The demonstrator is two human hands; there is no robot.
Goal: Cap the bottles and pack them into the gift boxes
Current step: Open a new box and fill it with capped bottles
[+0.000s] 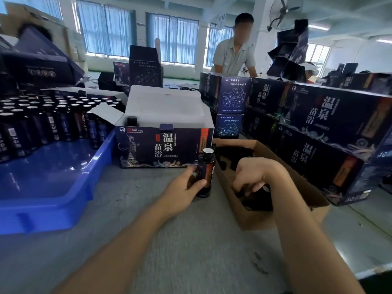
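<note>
We see the left grip clamped on a bottle, thumb across its near face and fingers wrapped behind it. The bottle stands upright on the desk, just in front of the right corner of the open gift box and touching the near-left wall of the cardboard box. It is dark, almost black, with an orange strip down its label and a pale, silvery disc over its mouth; it bears no cap.

The right grip reaches down into the cardboard box, fingers curled among the black caps; we cannot tell whether it has closed on one.

Inside the gift box one capped bottle stands at the back left. To the left, a blue tray carries rows of dark bottles at its far end. On the right, closed gift boxes are stacked just beyond the cardboard box
</note>
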